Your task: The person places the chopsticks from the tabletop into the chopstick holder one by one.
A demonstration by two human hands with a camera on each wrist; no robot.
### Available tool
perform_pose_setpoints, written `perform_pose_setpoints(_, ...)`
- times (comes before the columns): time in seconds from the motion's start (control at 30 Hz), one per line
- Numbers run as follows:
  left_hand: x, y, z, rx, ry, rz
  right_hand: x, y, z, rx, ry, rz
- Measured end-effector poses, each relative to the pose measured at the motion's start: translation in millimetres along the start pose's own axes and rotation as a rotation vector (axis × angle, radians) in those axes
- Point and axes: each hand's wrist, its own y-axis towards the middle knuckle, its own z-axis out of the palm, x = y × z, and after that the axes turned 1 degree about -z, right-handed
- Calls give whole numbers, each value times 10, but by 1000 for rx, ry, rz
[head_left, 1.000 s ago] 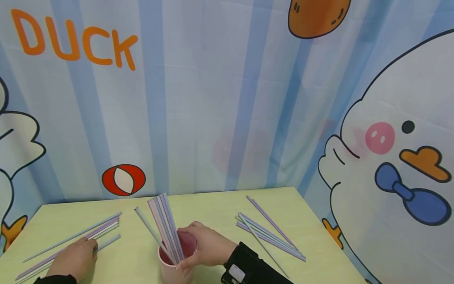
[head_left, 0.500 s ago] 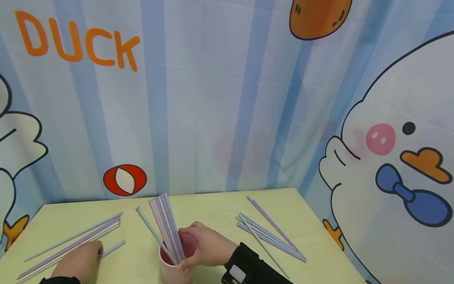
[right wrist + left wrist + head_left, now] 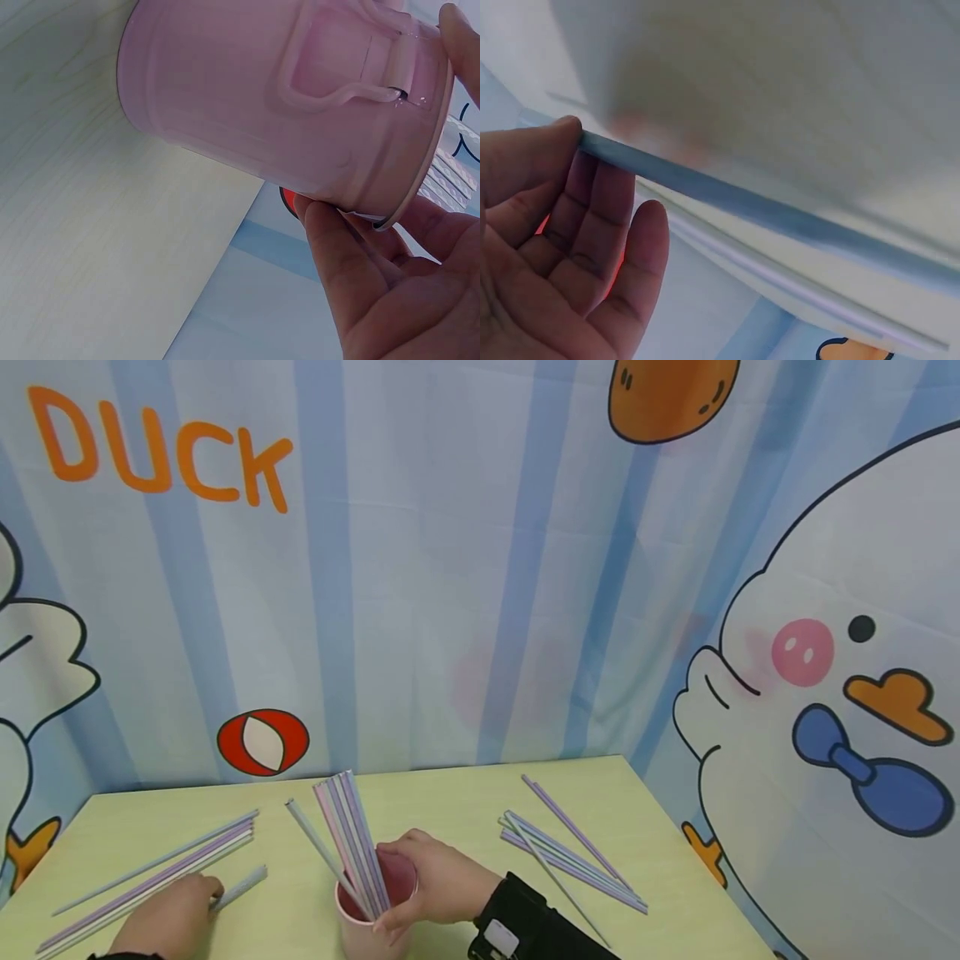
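My left hand (image 3: 171,912), at the table's left, pinches a blue-grey straw (image 3: 757,211) between thumb and fingers. In the left wrist view the straw is lifted off the table, the last two fingers loosely extended. Several more straws (image 3: 202,853), purple, white and blue-grey, lie just beyond that hand. My right hand (image 3: 444,881) grips the rim of a small pink pail (image 3: 217,90) with wire handles. A bundle of pink, purple and blue straws (image 3: 351,835) leans inside the pail, and one blue-grey straw (image 3: 313,837) tilts further left. The pail's base is cut off in the head view.
A pile of several straws (image 3: 570,860) lies crossed on the right of the pale yellow table (image 3: 450,793). Behind the table hangs a blue-striped curtain (image 3: 420,568) printed with ducks.
My left hand has drawn the nearest blue-grey straw slightly right and away from the other straws on the left. The right hand stays on the pail.
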Motion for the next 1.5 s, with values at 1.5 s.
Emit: perform_pose_setpoints(1.5, -574, -373, -950, -410, -390, -40, -15, 5, 13, 2, 6, 5)
